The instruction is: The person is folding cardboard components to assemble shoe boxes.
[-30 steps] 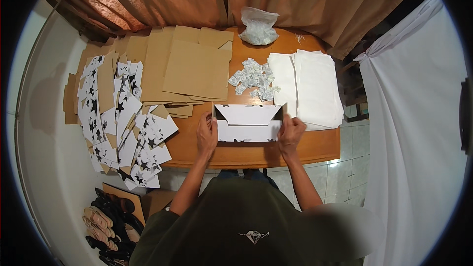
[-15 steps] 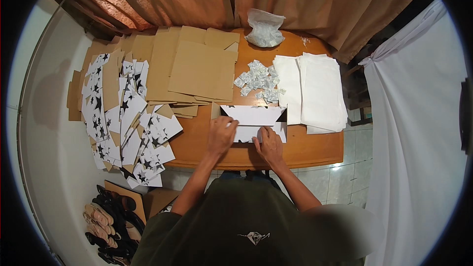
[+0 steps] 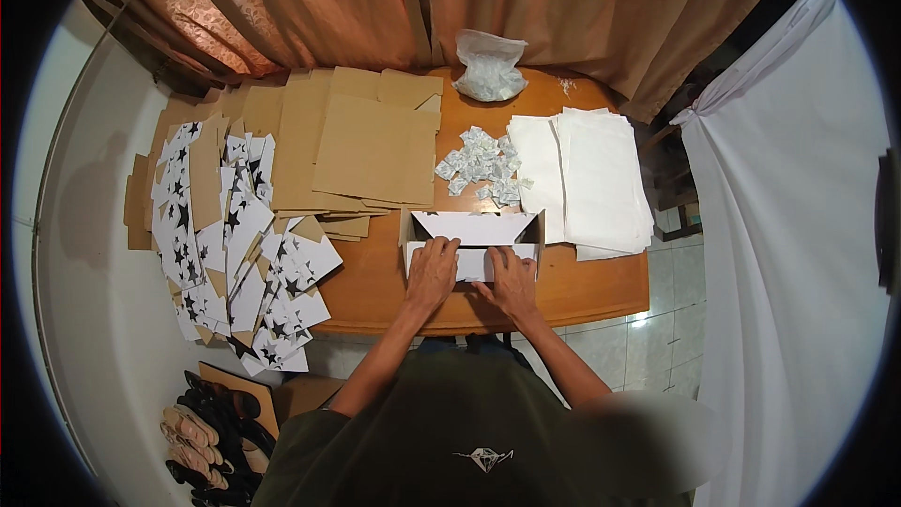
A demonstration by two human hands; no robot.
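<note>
A person (image 3: 404, 413) in dark green stands at a brown wooden surface (image 3: 582, 296), both hands on a white box (image 3: 474, 235) with brown side walls, set near the surface's front edge at 12 o'clock from the chest. The left hand (image 3: 434, 274) reaches in from the box's 7 o'clock, fingers bent close together over the near panel (image 3: 472, 268); the right hand (image 3: 511, 285) comes from 5 o'clock, fingers curled over the same panel, thumb toward 9 o'clock. Whether either hand pinches the cardboard or merely presses it, I cannot tell from here. On the box's 12 o'clock side, a white flap (image 3: 493, 225), black marks along its edge, slopes in above a dark gap.

Around the box, small silvery sachets (image 3: 481, 160) lie loose at 12 o'clock, a translucent bag (image 3: 491, 75) farther out beyond them. White sheets (image 3: 605, 178) are stacked at 2 o'clock. Flat brown cardboard (image 3: 375, 150) is piled toward 11 o'clock, and white pieces printed with black stars (image 3: 249, 253) spread across 9. Brown curtains (image 3: 563, 9) hang at 12 o'clock, a white cloth (image 3: 779, 253) at 3; shoes (image 3: 202, 446) cluster at 8.
</note>
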